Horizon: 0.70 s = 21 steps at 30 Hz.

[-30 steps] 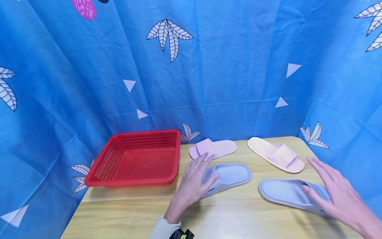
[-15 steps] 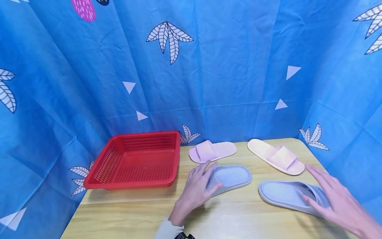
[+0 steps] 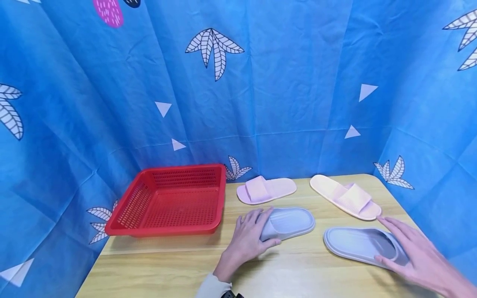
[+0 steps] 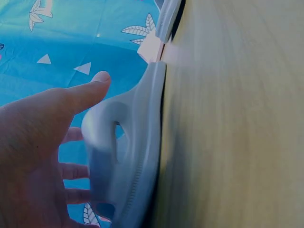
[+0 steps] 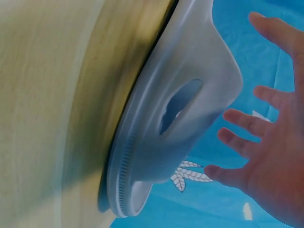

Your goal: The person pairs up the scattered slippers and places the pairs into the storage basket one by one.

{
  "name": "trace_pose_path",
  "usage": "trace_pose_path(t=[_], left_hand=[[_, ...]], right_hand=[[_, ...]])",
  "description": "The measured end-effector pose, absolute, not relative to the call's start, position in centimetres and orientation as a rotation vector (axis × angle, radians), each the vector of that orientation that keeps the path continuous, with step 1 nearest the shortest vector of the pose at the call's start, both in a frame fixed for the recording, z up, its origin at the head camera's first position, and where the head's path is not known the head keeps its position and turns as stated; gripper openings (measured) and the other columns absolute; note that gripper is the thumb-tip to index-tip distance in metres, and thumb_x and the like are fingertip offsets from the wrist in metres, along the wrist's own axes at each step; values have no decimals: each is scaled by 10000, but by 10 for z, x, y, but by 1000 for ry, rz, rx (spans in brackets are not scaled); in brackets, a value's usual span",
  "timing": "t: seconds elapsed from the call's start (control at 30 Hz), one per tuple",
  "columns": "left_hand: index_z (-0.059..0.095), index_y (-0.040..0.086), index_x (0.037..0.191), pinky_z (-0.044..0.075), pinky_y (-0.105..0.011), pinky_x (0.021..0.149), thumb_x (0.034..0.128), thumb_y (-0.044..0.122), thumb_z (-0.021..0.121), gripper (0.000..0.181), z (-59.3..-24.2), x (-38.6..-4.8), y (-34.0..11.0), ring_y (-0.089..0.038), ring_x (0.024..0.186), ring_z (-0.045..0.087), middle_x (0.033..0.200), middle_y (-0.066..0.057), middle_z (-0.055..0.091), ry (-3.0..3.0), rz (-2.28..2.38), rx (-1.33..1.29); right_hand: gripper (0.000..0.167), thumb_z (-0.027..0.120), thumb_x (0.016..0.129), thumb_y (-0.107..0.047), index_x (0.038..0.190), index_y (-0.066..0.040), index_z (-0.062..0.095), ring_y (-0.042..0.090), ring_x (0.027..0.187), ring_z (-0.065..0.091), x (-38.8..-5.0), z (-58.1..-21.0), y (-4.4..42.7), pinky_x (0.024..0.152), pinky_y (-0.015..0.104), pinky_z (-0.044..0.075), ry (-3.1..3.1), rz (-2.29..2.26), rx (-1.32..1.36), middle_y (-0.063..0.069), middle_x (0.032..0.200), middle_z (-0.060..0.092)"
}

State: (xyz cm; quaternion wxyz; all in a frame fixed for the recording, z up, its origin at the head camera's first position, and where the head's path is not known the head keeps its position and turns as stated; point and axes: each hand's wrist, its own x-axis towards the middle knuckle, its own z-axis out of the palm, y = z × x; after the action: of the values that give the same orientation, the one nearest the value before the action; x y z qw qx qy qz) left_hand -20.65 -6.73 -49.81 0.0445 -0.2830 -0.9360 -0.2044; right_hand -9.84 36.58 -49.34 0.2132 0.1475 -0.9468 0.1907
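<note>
In the head view, a grey-blue slipper (image 3: 292,221) lies on the wooden table with my left hand (image 3: 249,239) over its toe end. The left wrist view shows the thumb spread above the slipper strap (image 4: 107,137) and the other fingers on its far side, not curled round it; contact is unclear. A matching grey-blue slipper (image 3: 352,242) lies to the right, its toe pointing right. My right hand (image 3: 415,256) hovers over that toe, fingers spread. In the right wrist view, the fingertips (image 5: 232,115) stand close to the slipper's upper, apparently apart from it.
Behind the grey-blue pair lie a pink slipper (image 3: 257,189) and another pale pink slipper (image 3: 354,198). A red perforated plastic basket (image 3: 164,231) stands at the table's left. A blue patterned curtain (image 3: 290,82) encloses the back and sides of the table (image 3: 160,269).
My left hand has shifted slightly right and settled lower over the left slipper's toe. The right hand has come a little lower over the other. All slippers stay in place.
</note>
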Motion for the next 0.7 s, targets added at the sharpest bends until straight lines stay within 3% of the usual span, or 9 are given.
trace_pose_path(t=[0.03, 0.1, 0.13, 0.2, 0.27, 0.5, 0.7], left_hand=[[265, 342, 1628, 298, -701, 1095, 878, 665, 687, 919, -499, -207, -67, -316, 1412, 405, 1566, -112, 432, -2866, -626, -866], [250, 358, 1629, 290, -727, 1082, 873, 659, 698, 928, -501, -207, -68, -317, 1415, 404, 1573, -108, 425, -2873, -636, -865], [248, 362, 1628, 287, -736, 1077, 872, 656, 702, 930, -501, -207, -68, -317, 1416, 403, 1575, -106, 422, -2874, -641, -863], [247, 372, 1627, 289, -745, 1069, 866, 658, 708, 935, -503, -208, -68, -319, 1416, 406, 1577, -106, 421, -2872, -646, -853], [245, 382, 1625, 298, -744, 1062, 860, 664, 711, 939, -505, -208, -67, -321, 1417, 407, 1578, -105, 420, -2874, -648, -842], [223, 399, 1627, 339, -710, 1046, 853, 668, 717, 957, -508, -209, -66, -315, 1410, 408, 1577, -98, 416, -2891, -657, -824], [182, 405, 1633, 330, -701, 1060, 800, 635, 793, 1058, -510, -212, -67, -310, 1421, 386, 1583, -92, 405, -2923, -663, -814]], right_hand=[[1062, 935, 676, -394, 1576, -173, 417, 454, 1255, 452, -99, -494, 366, 1219, 386, -5, -2633, 519, 412, 199, 1453, 497], [1078, 944, 650, -421, 1565, -164, 433, 462, 1207, 475, -100, -495, 366, 1213, 525, 83, -2642, 491, 421, 206, 1429, 509], [1093, 948, 641, -436, 1566, -167, 432, 464, 1197, 481, -100, -496, 366, 1169, 614, 149, -2649, 481, 419, 211, 1422, 512], [1116, 955, 620, -453, 1562, -161, 434, 469, 1179, 494, -101, -496, 367, 1010, 681, 281, -2656, 469, 423, 224, 1403, 521], [1138, 962, 600, -463, 1562, -162, 434, 473, 1162, 506, -101, -498, 368, 881, 648, 342, -2657, 466, 425, 236, 1386, 530], [1163, 977, 566, -463, 1551, -143, 446, 436, 1125, 535, -101, -503, 373, 842, 610, 370, -2648, 449, 455, 222, 1346, 559], [1202, 987, 503, -535, 1520, -142, 482, 349, 1075, 565, -102, -509, 378, 782, 450, 418, -2659, 358, 455, 160, 1308, 580]])
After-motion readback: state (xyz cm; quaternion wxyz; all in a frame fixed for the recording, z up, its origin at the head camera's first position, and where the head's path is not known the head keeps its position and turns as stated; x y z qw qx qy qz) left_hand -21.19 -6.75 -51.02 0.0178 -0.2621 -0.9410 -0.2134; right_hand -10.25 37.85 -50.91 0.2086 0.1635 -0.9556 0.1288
